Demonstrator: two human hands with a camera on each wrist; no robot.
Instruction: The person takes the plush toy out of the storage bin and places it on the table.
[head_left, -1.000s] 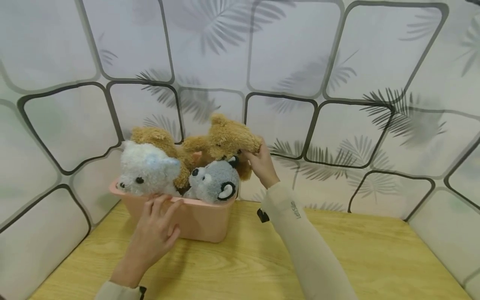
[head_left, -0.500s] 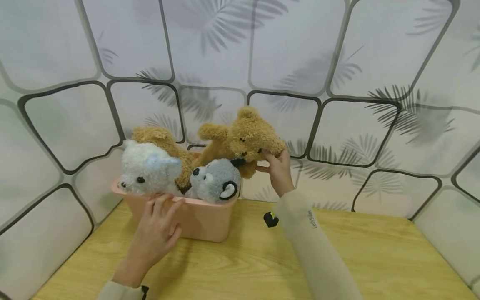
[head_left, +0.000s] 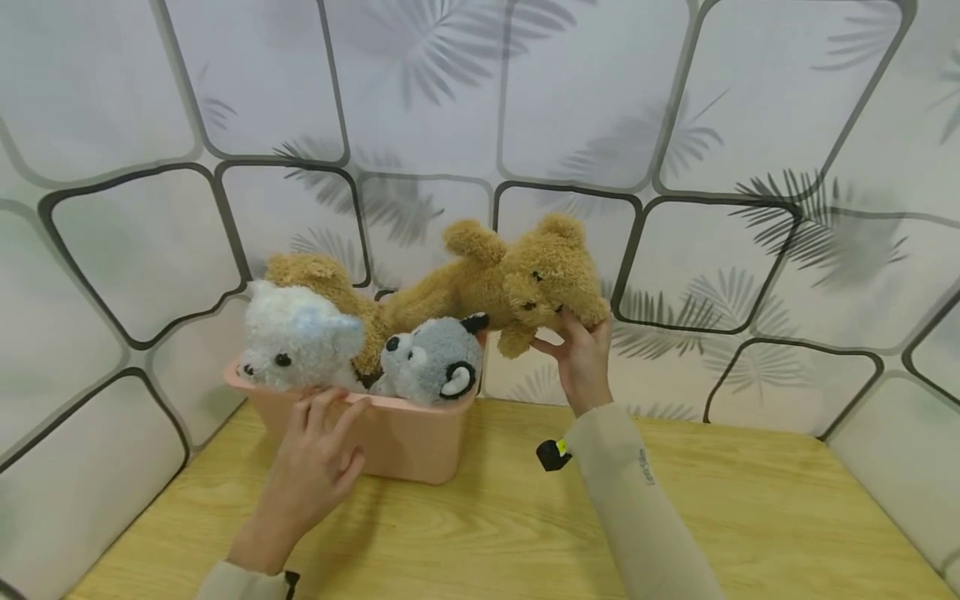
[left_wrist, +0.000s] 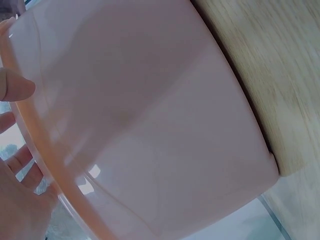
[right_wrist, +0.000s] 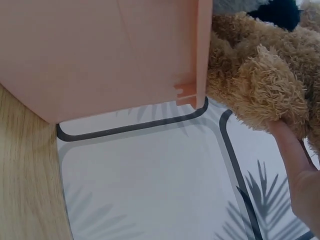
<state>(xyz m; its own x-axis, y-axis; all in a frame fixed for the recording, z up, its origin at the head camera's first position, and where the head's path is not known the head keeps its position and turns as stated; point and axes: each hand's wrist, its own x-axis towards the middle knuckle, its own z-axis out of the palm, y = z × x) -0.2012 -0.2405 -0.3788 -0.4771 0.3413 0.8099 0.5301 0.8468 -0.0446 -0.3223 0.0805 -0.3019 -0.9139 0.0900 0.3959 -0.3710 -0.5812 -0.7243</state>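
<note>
A golden-brown teddy bear (head_left: 480,287) stretches sideways over the right end of a pink plastic bin (head_left: 420,442), its lower end still inside. My right hand (head_left: 587,358) pinches the bear's head at the far right; in the right wrist view, a finger presses into the tan fur (right_wrist: 270,90). My left hand (head_left: 311,467) holds the bin's front rim, fingers hooked over it, as the left wrist view of the rim (left_wrist: 47,155) also shows. In the bin sit a white plush toy (head_left: 288,342) with a bluish ear and a grey plush toy (head_left: 431,358) with black-edged ears.
More golden-brown plush (head_left: 307,271) rises behind the white toy at the bin's left. The bin stands on a wood-grain table (head_left: 517,517), close to a patterned cloth wall (head_left: 675,267) with leaf prints. Cloth walls also flank both sides.
My right hand has moved right, drawing the teddy bear's head and upper body out past the bin's right end. The left hand and bin have stayed in place.
</note>
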